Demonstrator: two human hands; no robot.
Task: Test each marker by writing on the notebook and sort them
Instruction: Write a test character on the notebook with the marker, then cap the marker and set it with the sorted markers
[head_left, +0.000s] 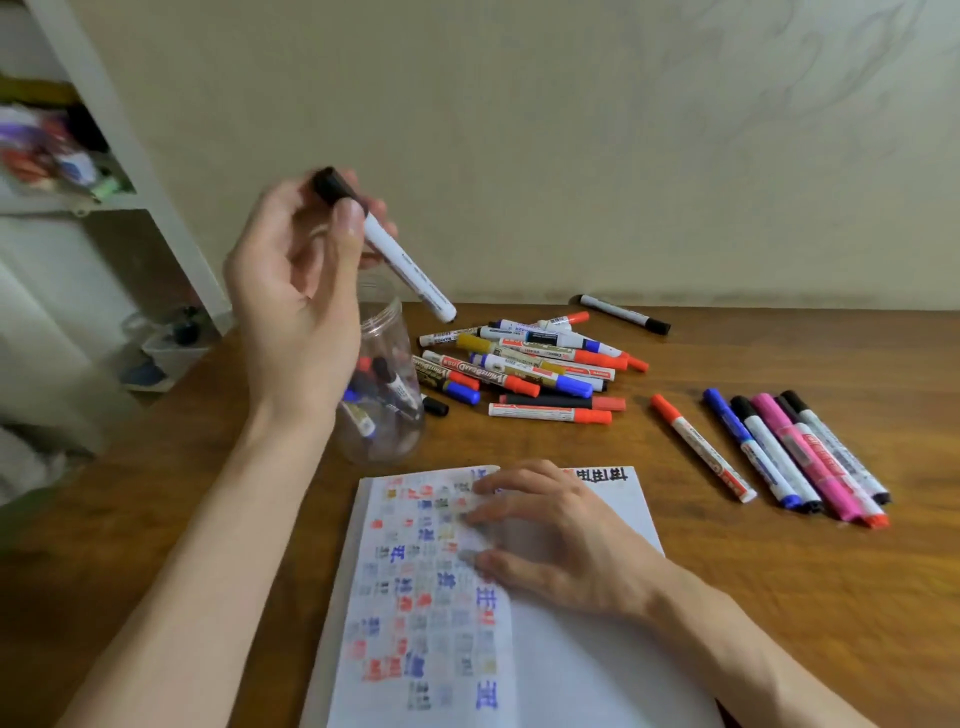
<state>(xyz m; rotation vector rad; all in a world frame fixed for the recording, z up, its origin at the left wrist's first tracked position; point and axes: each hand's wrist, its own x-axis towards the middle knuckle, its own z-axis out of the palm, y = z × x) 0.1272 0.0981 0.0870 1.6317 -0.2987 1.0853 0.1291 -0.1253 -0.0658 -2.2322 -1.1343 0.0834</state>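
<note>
**Marker test well under way, biggest heap yet to be sorted**

A brown wood-grain table (779, 597) carries the whole job. At its near edge lies the open notebook (545, 670). The left page of its white paper is crowded with small blocky test marks in red, blue, black and a dull yellow, and a few bold black ones run along the top of the right page.

The person's right hand (550, 530) lies flat on the notebook, fingers straight and spread, holding nothing. The left hand (296, 291) is raised beyond the notebook's far-left corner, thumb and fingers pinching a marker.

Just beyond that same corner stands a clear, round plastic jar (397, 338) with several markers lying in its bottom. Beyond the notebook's far edge sits a loose pile of markers (535, 364). They are smooth cylinders with white, black and gold barrels and red, blue or black caps, lying across one another.

To the right of the notebook, apart from it, a handful of markers lie side by side in a tidy row (795, 457), one of them pink. Farthest beyond the notebook, near the wall, a single black-capped marker (623, 313) lies alone.

The held marker (410, 270) has a white barrel and its black cap on. It hangs tilted above the jar's mouth, barrel end down.

Judging by the filled page, the jar and the row, a fair share has been tested and sorted. The pile looks like the larger part left.
</note>
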